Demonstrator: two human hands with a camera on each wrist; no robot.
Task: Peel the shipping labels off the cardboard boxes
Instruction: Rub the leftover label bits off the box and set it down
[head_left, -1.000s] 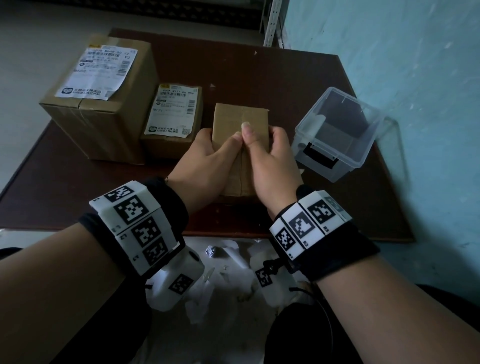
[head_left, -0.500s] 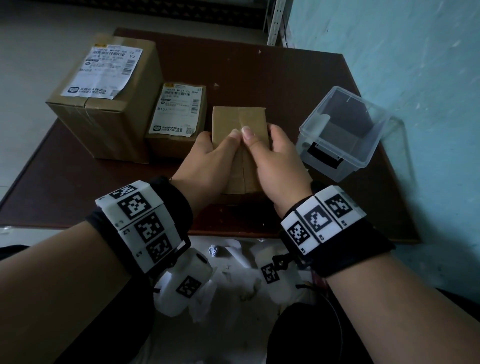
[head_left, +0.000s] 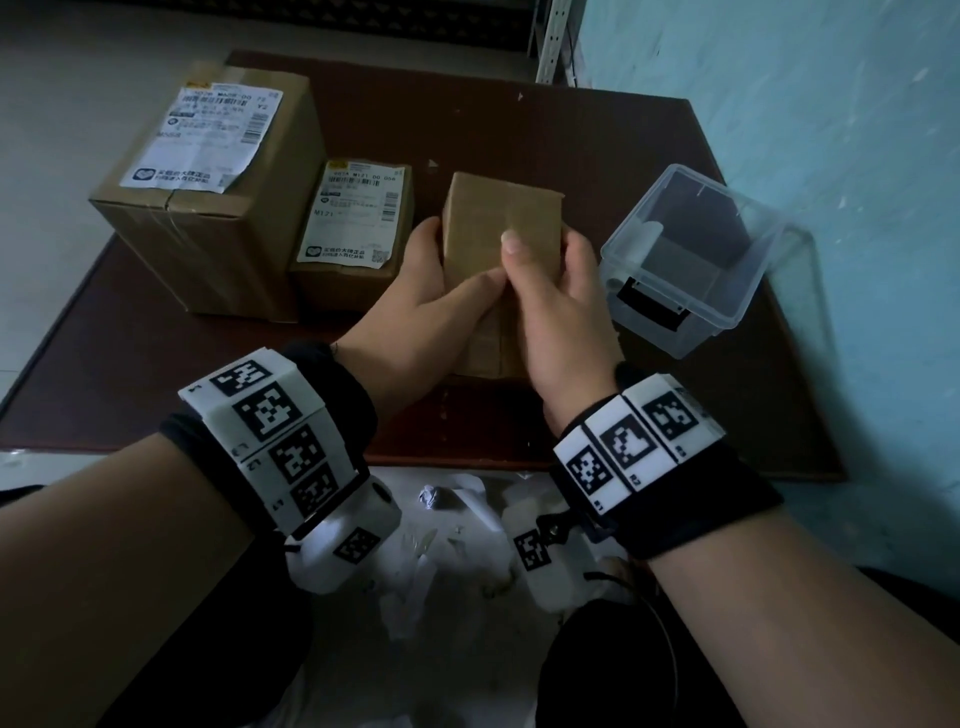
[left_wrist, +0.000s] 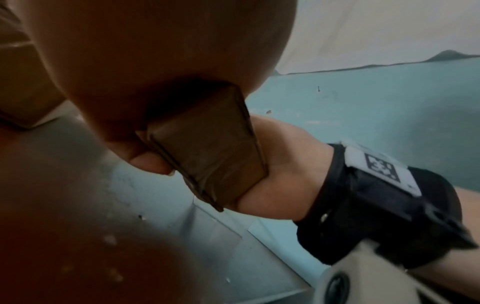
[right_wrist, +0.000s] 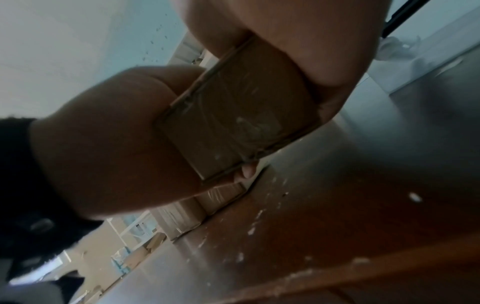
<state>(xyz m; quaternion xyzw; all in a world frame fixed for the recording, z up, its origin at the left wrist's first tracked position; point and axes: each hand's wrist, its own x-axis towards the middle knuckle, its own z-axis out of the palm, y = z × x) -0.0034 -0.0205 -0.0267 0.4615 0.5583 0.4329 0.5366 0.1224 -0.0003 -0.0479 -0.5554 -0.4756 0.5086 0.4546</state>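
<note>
A small plain cardboard box (head_left: 501, 223) is held above the brown table (head_left: 597, 135) by both hands; no label shows on its upper face. My left hand (head_left: 431, 291) grips its left side, thumb across the top. My right hand (head_left: 550, 306) grips the right side, thumb pressed on the top face. The wrist views show the box's taped end (left_wrist: 215, 158) (right_wrist: 239, 123) clamped between both palms. A large box (head_left: 208, 208) with a white shipping label (head_left: 208, 135) stands at the left. Beside it sits a smaller box (head_left: 345, 283), and its white label (head_left: 353, 213) faces up.
A clear plastic bin (head_left: 691, 260) sits tilted at the right of the table, close to the turquoise wall (head_left: 831, 156). Crumpled white label scraps (head_left: 431, 499) lie on the floor below the table's near edge, between my forearms.
Both hands have lifted the small box slightly and shifted it right. The left thumb has slid lower along its top face.
</note>
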